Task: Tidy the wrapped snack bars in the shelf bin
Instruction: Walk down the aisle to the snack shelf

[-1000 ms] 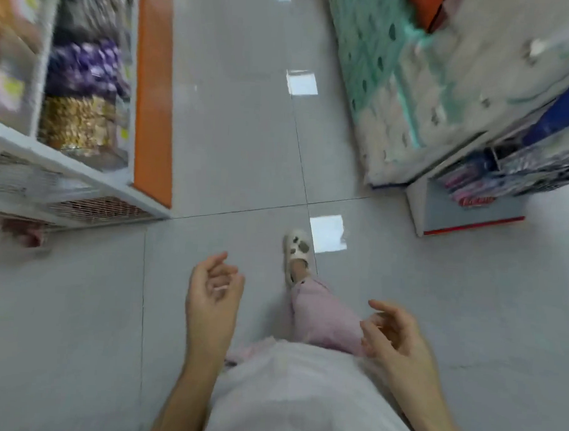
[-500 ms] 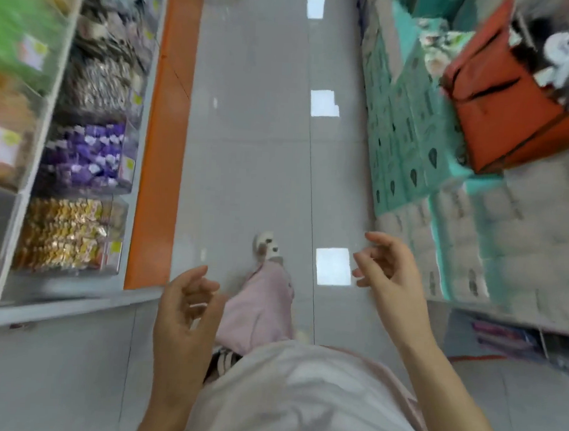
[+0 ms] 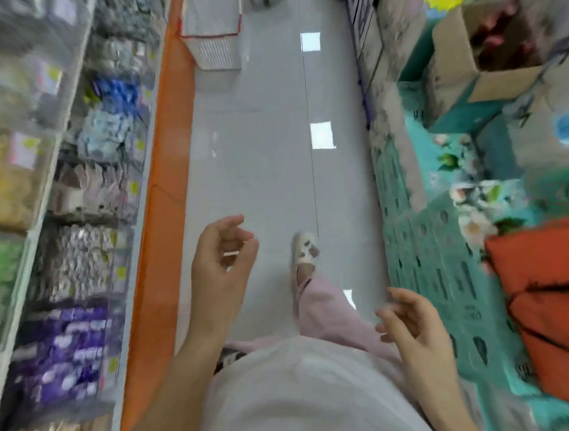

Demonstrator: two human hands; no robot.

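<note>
Aisle, head view: shop aisle seen from above, with a grey tiled floor [image 3: 253, 155] running up the middle of the frame and an orange strip [image 3: 167, 184] along its left side. Much of the frame is motion-blurred.
Bins: clear bins [image 3: 92, 187] of wrapped snacks line the left edge. Purple packs [image 3: 65, 352] sit at lower left, silver packs [image 3: 76, 258] above them, and blue packs [image 3: 115, 94] at upper left. The blur hides which bin holds the bars.
Left hand: left hand [image 3: 222, 264] is at centre frame over the floor, fingers loosely curled, thumb near the forefinger, holding nothing. It is right of the orange strip, apart from the bins and level with the silver packs.
Right hand: right hand [image 3: 415, 325] is lower right of centre, fingers loosely curled and slightly spread, holding nothing. It is well apart from the bins, on the far side of the body.
Between the hands: a pink trouser leg [image 3: 324, 311] with a slipper [image 3: 304, 252] ahead of it on the floor, and a white shirt [image 3: 301, 395] at bottom centre.
Between left hand and bins: the orange strip and a band of floor.
Right side: teal cartons [image 3: 438, 254] are stacked along the right. An orange bag [image 3: 540, 291] is at the right edge, and an open cardboard box [image 3: 472, 60] at upper right.
Far end: a wire basket [image 3: 215, 49] stands on the floor at top centre, beside the orange strip.
</note>
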